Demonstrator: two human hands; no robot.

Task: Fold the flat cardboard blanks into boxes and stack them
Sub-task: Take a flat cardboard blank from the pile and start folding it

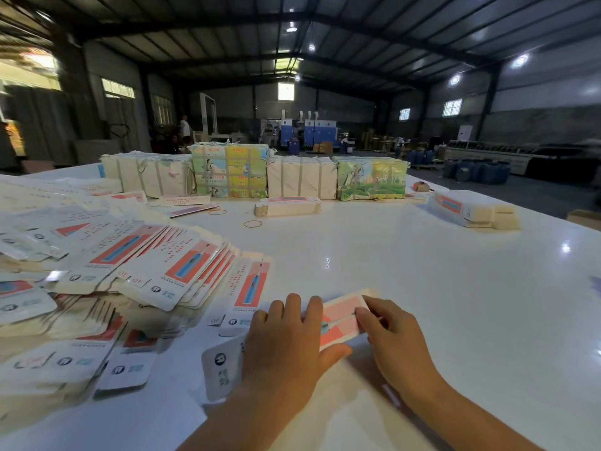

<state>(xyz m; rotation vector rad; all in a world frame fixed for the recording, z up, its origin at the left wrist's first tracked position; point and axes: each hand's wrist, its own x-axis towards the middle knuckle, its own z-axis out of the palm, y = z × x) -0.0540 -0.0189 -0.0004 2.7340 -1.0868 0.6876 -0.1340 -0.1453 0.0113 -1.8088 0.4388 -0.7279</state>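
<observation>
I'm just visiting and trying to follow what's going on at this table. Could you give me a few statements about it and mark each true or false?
1. Both hands are on one blank. True: the left hand presses it flat and the right hand pinches its far end.
2. The loose heap of blanks lies to the person's right. False: it lies to the left.
3. Two rubber bands lie on the white table. True.
4. The bundles at the table's far edge are all plain white. False: two have colourful printed pictures.
5. The blank under the hands is already a finished box. False: it lies flat.
</observation>
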